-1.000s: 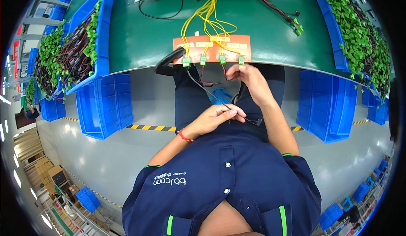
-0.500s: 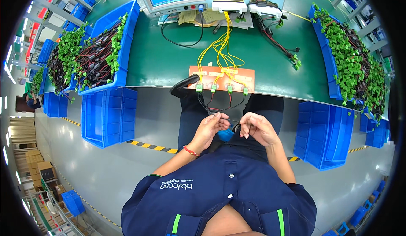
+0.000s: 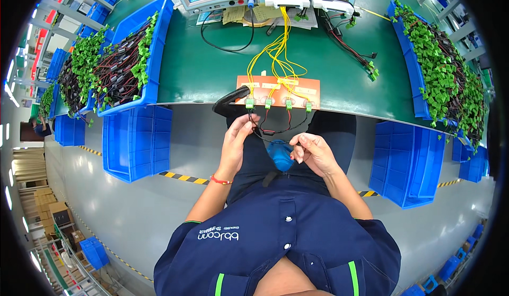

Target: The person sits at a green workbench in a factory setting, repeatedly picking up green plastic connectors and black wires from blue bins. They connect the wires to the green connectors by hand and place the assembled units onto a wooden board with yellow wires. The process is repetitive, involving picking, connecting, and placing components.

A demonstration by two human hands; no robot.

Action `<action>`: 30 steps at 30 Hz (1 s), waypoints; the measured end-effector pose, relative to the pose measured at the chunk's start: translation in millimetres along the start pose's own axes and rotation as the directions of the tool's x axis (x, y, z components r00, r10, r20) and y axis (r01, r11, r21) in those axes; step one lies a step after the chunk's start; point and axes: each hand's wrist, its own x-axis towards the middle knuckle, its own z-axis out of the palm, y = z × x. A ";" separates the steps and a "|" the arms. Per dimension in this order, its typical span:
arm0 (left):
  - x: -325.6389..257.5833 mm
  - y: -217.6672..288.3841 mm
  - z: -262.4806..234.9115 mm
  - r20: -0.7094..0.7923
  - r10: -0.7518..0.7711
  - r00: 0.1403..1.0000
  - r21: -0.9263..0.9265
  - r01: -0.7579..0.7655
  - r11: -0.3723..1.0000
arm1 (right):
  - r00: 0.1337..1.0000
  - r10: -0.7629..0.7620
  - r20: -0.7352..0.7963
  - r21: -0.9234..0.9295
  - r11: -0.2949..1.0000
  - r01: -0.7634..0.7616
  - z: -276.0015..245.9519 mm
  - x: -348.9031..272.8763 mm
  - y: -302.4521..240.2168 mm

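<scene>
Wire harness held between two hands, below the green bench's near edge.

Left hand [image 3: 237,143] pinches one end of the black-and-red wire harness [image 3: 275,130] near the orange test fixture [image 3: 278,91] at 12 o'clock; right hand [image 3: 313,153], at 3 o'clock from the left, pinches the other end. Blue bin [image 3: 137,139] at 9 o'clock.

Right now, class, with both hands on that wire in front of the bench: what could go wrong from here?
1. The left hand and right hand hold a thin black and red wire harness stretched between them below the orange test board; a hard pull might strain its ends.
2. The yellow leads loop loosely above the board, so the harness could snag them.
3. The harness hangs over the lap, off the green bench, so it may drop if let go.
</scene>
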 end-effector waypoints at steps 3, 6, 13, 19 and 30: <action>9.8 10.4 14.8 0.104 0.001 0.995 -0.062 0.005 0.998 | 0.999 -0.008 -0.050 -0.045 0.999 0.006 0.3 -3.0 0.2; 14.1 11.9 23.2 0.158 -0.078 0.984 -0.149 0.102 0.984 | 0.973 -0.179 -0.147 -0.375 0.920 0.113 -3.3 -4.1 -5.4; 16.0 3.6 24.0 0.242 -0.145 0.960 -0.265 0.209 0.941 | 0.984 -0.173 -0.044 -0.192 0.968 0.162 20.2 24.6 -18.9; -7.8 12.7 17.1 0.401 -0.244 0.883 -0.388 0.405 0.828 | 0.996 -0.017 0.093 -0.134 0.991 0.029 13.7 17.2 -16.2; -28.2 14.1 8.1 0.419 -0.267 0.868 -0.118 0.343 0.932 | 0.595 -0.804 0.004 -0.992 0.072 0.104 -24.9 -86.0 -276.1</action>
